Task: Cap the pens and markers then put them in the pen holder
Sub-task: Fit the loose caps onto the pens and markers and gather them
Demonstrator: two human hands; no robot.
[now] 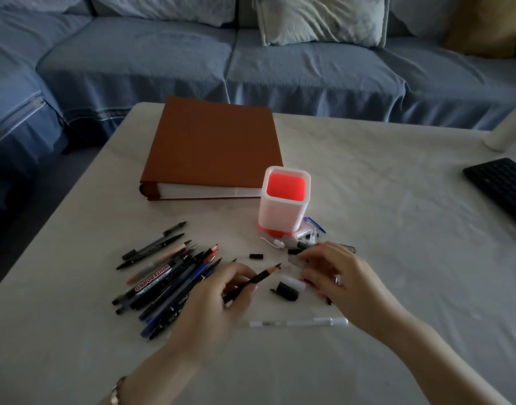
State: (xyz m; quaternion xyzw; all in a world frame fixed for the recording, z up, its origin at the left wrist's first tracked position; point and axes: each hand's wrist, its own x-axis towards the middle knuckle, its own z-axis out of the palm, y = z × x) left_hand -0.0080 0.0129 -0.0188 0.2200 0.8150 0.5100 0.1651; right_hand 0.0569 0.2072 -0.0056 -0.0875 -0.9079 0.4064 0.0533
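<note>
A white pen holder (pixel 283 209) with a red inside stands mid-table, with nothing in it. My left hand (pixel 218 305) holds a dark uncapped pencil-like pen (pixel 259 277), tip pointing up-right. Left of it lies a heap of uncapped pens and markers (pixel 166 276), one marked WHITEBOARD. My right hand (pixel 335 276) pinches a clear cap (pixel 295 260) among loose caps (pixel 289 290) scattered below the holder. A white capped pen (pixel 297 323) lies nearer to me, between my wrists.
A thick brown album (pixel 213 147) lies behind the holder. A black keyboard (pixel 502 185) sits at the right edge, a white cylinder (pixel 508 133) behind it. A blue sofa (pixel 251 59) runs beyond the white table (pixel 397 200).
</note>
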